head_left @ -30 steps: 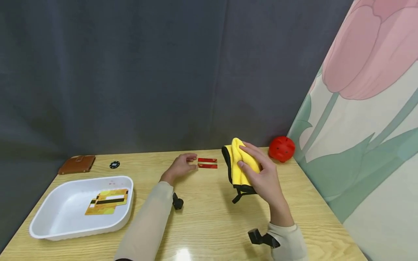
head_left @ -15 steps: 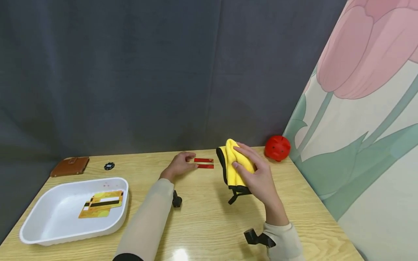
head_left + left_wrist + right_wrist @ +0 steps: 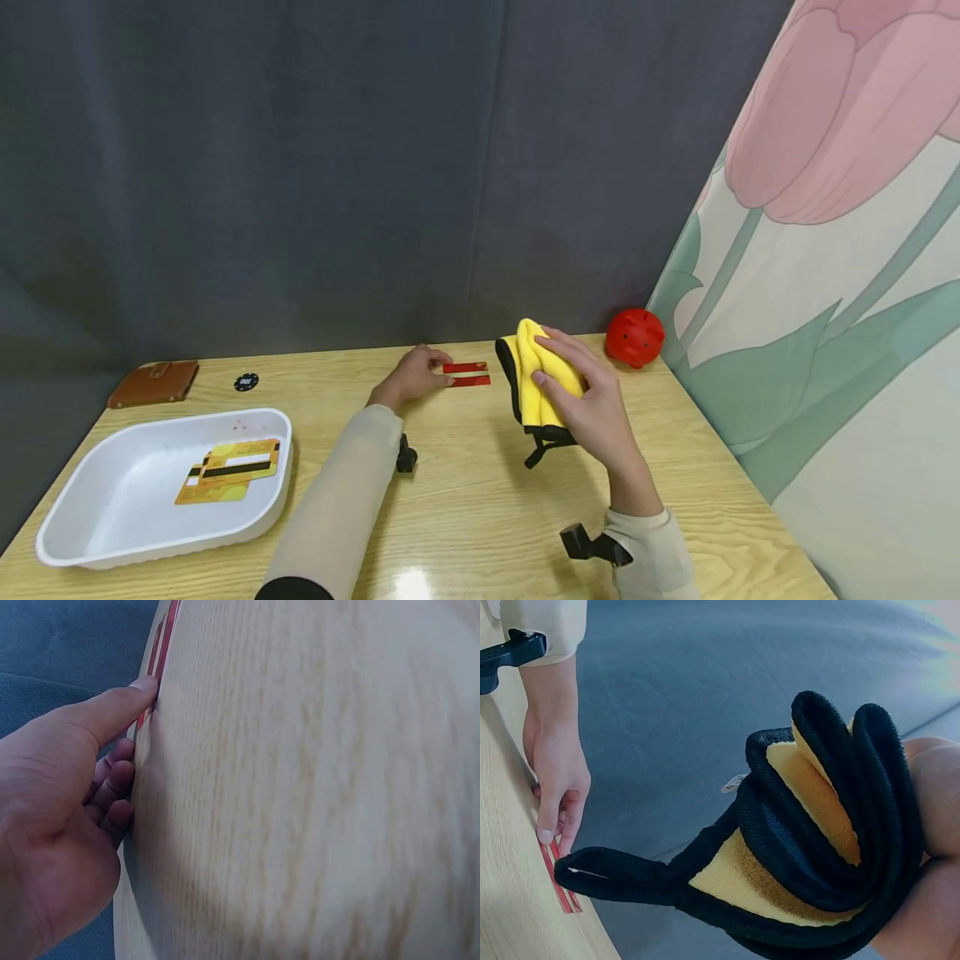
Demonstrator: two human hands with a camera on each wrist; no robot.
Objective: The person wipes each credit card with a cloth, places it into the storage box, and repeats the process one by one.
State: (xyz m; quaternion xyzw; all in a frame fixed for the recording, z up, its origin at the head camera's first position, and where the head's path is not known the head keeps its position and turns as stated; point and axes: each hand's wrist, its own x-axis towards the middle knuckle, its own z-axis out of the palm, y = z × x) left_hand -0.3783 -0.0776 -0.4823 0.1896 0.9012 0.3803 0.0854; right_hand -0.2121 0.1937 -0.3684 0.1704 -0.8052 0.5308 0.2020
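A red card (image 3: 467, 374) with a pale stripe lies flat near the table's back edge. My left hand (image 3: 412, 377) pinches its left end, with the thumb at the near side and a finger at the far side. In the left wrist view, the thumb (image 3: 124, 705) touches the card (image 3: 161, 649) and the other fingers are curled. My right hand (image 3: 600, 408) grips a folded yellow cloth (image 3: 551, 379) with black edging, held above the table to the right of the card. A black hanging loop (image 3: 615, 876) sticks out from the cloth in the right wrist view.
At the left stands a white plastic tray (image 3: 97, 450) holding yellow cards (image 3: 240, 462) with dark stripes. Behind it lie a brown leather wallet (image 3: 153, 383) and a black chip (image 3: 246, 382). A red piggy bank (image 3: 634, 337) sits at the back right, beside the wall.
My left hand's fingers have moved from the card's left edge onto its left end. The right hand keeps its grip on the cloth. The head view has turned slightly right.
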